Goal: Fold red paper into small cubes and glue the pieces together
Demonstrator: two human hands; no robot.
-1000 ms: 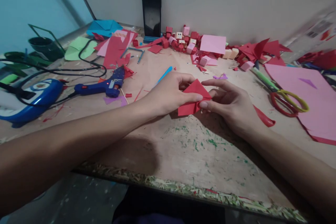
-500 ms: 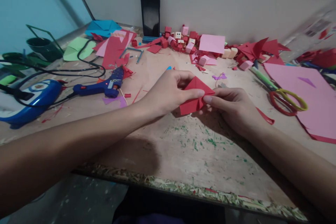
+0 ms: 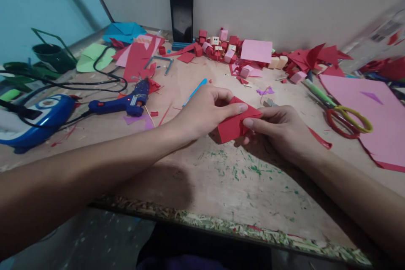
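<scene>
A folded piece of red paper (image 3: 232,128) is held between both hands just above the middle of the table. My left hand (image 3: 213,107) grips its upper left part, thumb lying across the top face. On the right side, my right hand (image 3: 274,124) pinches the paper's edge, with the thumb on top and the fingers partly hidden underneath. Behind my left wrist lies a light-blue stick-like thing (image 3: 195,92), partly covered by the arm. A small grey piece (image 3: 269,102) rests just beyond my right fingers.
At left lie a blue glue gun (image 3: 122,104) with its black cable and a blue-and-white device (image 3: 41,122). Scissors (image 3: 348,119) rest on pink paper (image 3: 389,126) at right. Small paper cubes (image 3: 229,55) and a phone (image 3: 181,10) stand along the wall.
The front part of the red paper has folded flat under my right thumb, where a raised flap showed before. Both hands have stayed almost in place. More of the light-blue stick shows.
</scene>
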